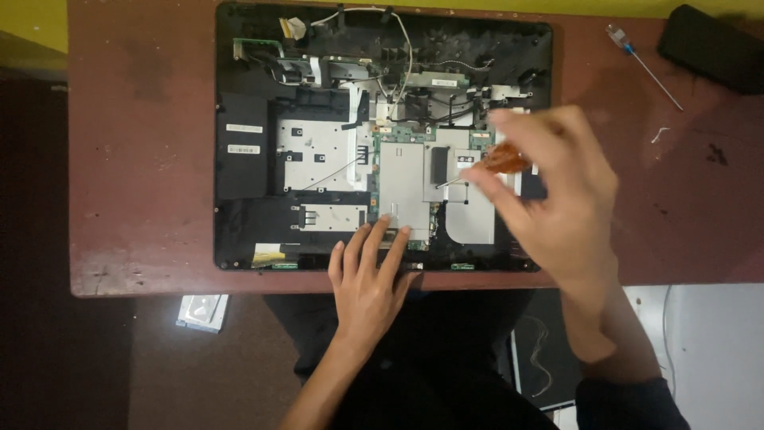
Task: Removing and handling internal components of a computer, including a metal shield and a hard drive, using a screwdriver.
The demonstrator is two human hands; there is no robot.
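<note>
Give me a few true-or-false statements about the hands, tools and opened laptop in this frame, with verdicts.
1. The right hand holds an orange-handled screwdriver over the opened laptop chassis. True.
2. The left hand grips a second screwdriver. False: it rests flat, fingers spread, on the chassis's near edge.
3. A blue-handled screwdriver lies on the table at the far right. True.
4. The laptop's keyboard is fitted. False: metal shields, boards and cables lie exposed.

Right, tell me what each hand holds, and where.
Right hand pinches a small screwdriver with an amber plastic handle by that handle. Left hand holds nothing.
</note>
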